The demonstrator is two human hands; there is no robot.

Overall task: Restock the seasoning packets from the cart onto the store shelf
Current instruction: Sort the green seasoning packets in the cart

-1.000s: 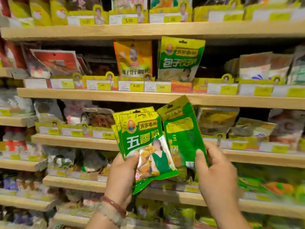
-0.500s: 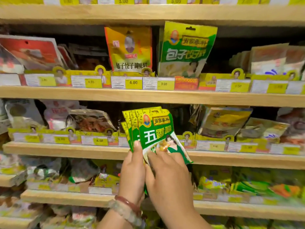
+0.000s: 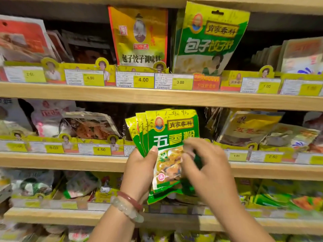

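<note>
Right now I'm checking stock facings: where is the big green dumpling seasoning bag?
In the head view, the green dumpling seasoning bag stands on the upper shelf, right of centre, beside the orange-yellow packet, above the 3.00 price tag.

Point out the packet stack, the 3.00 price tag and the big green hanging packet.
packet stack [image 3: 172, 130]: head view, front packet's label.
3.00 price tag [image 3: 180, 82]: head view, yellow price field.
big green hanging packet [image 3: 208, 44]: head view, white lettering.

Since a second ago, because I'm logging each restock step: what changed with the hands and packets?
The right hand brought its separate green packet back onto the fanned stack and now fingers the front packet. The left hand still grips the stack.
</note>
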